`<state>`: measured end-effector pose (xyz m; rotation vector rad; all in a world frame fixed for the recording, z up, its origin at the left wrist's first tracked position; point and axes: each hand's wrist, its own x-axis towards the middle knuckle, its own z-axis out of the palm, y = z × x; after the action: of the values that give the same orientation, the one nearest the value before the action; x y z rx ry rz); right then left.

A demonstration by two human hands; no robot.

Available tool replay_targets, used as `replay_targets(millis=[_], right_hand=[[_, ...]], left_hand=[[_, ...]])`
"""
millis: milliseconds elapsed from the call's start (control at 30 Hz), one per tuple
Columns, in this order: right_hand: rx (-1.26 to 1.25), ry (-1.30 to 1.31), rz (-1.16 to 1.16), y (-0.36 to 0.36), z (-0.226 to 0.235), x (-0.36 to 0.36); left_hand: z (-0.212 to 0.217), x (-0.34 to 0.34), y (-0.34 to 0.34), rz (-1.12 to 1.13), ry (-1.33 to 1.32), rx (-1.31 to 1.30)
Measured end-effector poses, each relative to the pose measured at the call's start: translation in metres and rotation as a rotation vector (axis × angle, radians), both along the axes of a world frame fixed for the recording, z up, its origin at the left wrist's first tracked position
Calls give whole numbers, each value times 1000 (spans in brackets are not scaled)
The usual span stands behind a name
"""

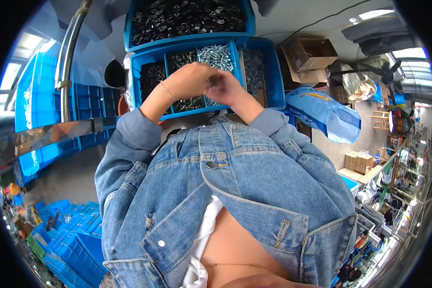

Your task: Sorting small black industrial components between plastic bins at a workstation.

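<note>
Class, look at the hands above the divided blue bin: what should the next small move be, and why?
Probably a slight press of the right hand's fingertips toward the left hand: the hands meet above the divided blue bin, beside loose silver screws, fingers curled inward. What lies between them is too hidden to tell, so this is tentative.

Silver screws [217, 55], loosely heaped in a divided blue bin [136, 81]

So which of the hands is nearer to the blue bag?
Right: the right hand is over the divided blue bin, left of the blue bag; the left hand is farther left, farther from it.
</note>
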<state>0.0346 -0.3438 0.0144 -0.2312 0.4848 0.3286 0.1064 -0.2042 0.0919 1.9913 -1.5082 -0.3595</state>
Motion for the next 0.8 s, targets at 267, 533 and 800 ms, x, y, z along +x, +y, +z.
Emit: replay_targets(millis=[267,533,800], right_hand=[[73,153,-56,-4,-5,-6],[-85,115,136,55,35,59],[-693,-383,108,199,24,170]], left_hand=[[14,-26,66,360,158,-143],[-34,-97,175,765,267,-134],[-44,-108,193,1013,-84,186]])
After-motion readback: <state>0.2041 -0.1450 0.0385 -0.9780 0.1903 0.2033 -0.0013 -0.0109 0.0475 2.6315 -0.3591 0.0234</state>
